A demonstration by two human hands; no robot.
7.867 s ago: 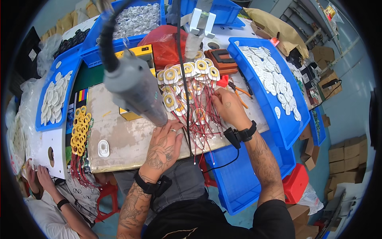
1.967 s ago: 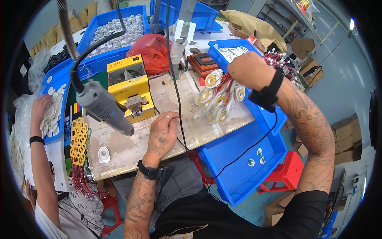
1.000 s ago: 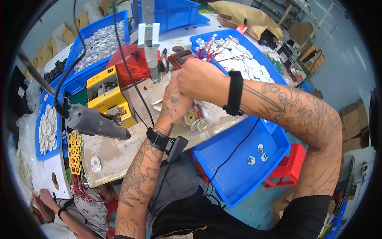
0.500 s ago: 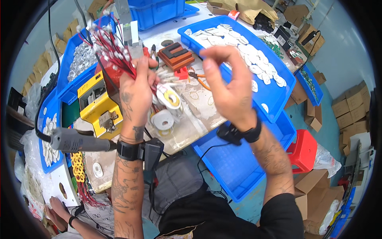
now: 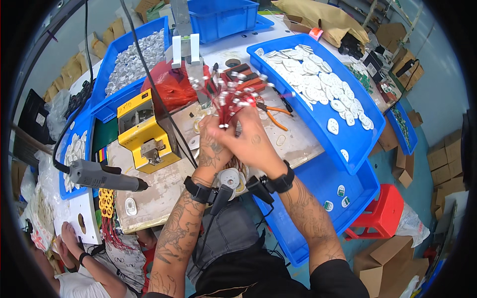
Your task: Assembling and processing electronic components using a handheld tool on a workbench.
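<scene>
A bundle of red wires (image 5: 229, 107) with small white connectors fans upward between my hands. My left hand (image 5: 212, 143) is closed around its lower part. Pressed against it from the right, my right hand (image 5: 254, 141) is also closed on the bundle; its fingertips are mostly hidden. Beneath my hands hang round white discs (image 5: 229, 179) at the lower end of the wires, partly covered by my wrists. Orange-handled pliers (image 5: 273, 113) lie on the table just right of my right hand.
A yellow machine (image 5: 144, 131) stands left, near a hanging grey power screwdriver (image 5: 107, 178). A blue tray of white discs (image 5: 367, 141) lies right; a lower blue bin (image 5: 298, 233) holds several green-and-white pieces. A red stool (image 5: 390, 211) is beside it. Another person's hands (image 5: 69, 241) show lower left.
My right hand has come left and down from the air onto the wire bundle. My left hand has shifted right and lower with it. The view has shifted somewhat.
</scene>
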